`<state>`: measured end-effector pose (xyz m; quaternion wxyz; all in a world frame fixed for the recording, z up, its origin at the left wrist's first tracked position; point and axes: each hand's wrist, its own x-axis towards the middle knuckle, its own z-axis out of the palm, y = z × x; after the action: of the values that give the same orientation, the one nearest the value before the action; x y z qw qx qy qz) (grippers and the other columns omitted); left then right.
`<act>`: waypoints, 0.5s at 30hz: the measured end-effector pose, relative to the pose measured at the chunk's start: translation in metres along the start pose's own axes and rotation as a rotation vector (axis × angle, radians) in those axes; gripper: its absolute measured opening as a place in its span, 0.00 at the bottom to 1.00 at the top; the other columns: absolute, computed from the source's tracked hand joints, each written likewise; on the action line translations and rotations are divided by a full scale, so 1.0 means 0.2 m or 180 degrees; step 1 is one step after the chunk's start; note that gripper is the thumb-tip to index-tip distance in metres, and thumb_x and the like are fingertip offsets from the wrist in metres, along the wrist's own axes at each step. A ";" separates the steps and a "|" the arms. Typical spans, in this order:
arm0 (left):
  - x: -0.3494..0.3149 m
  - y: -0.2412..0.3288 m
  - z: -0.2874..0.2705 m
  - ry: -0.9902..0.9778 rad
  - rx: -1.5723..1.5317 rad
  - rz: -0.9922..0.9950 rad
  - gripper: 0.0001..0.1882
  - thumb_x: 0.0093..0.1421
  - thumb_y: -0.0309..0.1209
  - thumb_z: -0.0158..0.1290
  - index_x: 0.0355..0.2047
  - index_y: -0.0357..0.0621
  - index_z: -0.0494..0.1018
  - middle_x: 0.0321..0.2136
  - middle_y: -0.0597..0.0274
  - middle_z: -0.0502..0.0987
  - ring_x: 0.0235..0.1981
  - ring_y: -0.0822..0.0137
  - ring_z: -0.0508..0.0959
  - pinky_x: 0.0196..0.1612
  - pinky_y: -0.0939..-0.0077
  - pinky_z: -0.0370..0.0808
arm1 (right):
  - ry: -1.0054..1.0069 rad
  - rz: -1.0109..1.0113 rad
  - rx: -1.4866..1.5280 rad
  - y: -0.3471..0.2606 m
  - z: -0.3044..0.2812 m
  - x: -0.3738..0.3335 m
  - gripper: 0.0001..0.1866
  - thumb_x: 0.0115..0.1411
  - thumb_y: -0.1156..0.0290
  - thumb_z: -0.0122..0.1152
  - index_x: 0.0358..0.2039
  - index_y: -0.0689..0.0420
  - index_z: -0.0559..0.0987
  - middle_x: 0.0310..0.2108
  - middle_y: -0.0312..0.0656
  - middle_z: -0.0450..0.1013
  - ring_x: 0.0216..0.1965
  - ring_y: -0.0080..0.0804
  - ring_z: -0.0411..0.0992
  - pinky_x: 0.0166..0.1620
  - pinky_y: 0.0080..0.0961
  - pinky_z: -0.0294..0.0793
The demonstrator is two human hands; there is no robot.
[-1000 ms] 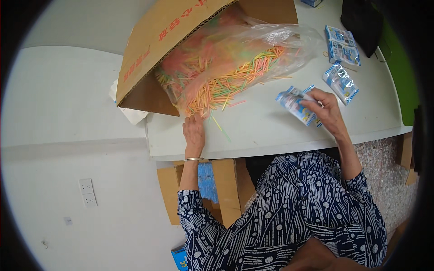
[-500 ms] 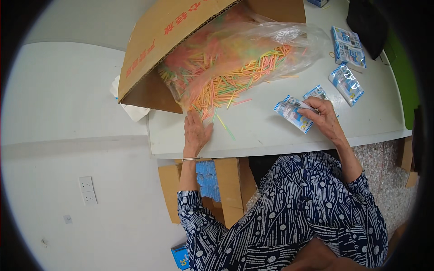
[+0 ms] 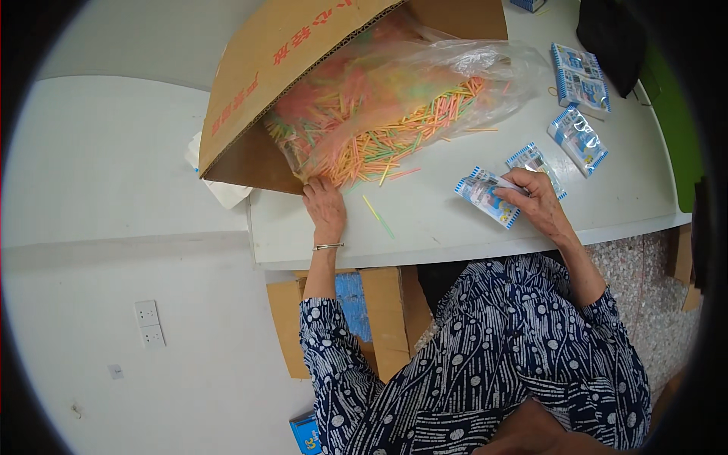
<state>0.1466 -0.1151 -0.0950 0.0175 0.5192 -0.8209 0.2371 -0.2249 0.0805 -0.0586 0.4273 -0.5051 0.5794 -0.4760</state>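
My right hand pinches a small blue-and-white packet by its right side, just above the table. A second packet lies behind that hand, partly covered by it. My left hand, with a bangle at the wrist, is at the near corner of a tipped cardboard box. Its fingers are curled in at the mouth of a clear plastic bag, and their tips are hidden. Thin pink, orange, yellow and green sticks fill the bag and spill onto the table beside this hand.
More packets lie at the right of the white table, near a black item. A few loose sticks rest near the front edge. Below the table stands an open carton with blue contents. A wall rises at left.
My left hand has shifted slightly and its fingers have curled in at the bag's mouth by the box corner. My right hand keeps the packet in almost the same place.
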 end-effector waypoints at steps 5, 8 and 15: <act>0.02 -0.02 0.00 0.0304 -0.0003 0.0019 0.13 0.53 0.26 0.48 0.39 0.36 0.66 0.40 0.49 0.68 0.38 0.53 0.69 0.37 0.60 0.67 | 0.0025 0.0055 0.0036 0.02 -0.01 0.01 0.10 0.54 0.69 0.60 0.29 0.66 0.78 0.21 0.38 0.72 0.23 0.19 0.65 0.28 0.19 0.64; 0.00 -0.04 0.01 0.0360 -0.0205 0.0095 0.10 0.54 0.25 0.47 0.38 0.36 0.67 0.36 0.49 0.69 0.36 0.53 0.69 0.36 0.60 0.67 | 0.0033 0.0083 0.0134 0.02 0.00 0.01 0.11 0.54 0.69 0.60 0.29 0.66 0.78 0.21 0.37 0.72 0.23 0.18 0.65 0.28 0.19 0.64; -0.01 -0.10 0.03 0.0239 -0.0883 0.0331 0.10 0.59 0.27 0.47 0.39 0.34 0.65 0.34 0.42 0.71 0.33 0.42 0.72 0.35 0.54 0.70 | -0.0009 0.0195 0.0301 0.04 -0.01 0.02 0.09 0.54 0.69 0.61 0.28 0.64 0.78 0.20 0.33 0.71 0.25 0.16 0.65 0.29 0.17 0.63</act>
<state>0.1666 -0.1223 -0.0931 0.1075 0.4594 -0.8703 0.1412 -0.2282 0.0768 -0.0662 0.4659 -0.4670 0.5708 -0.4889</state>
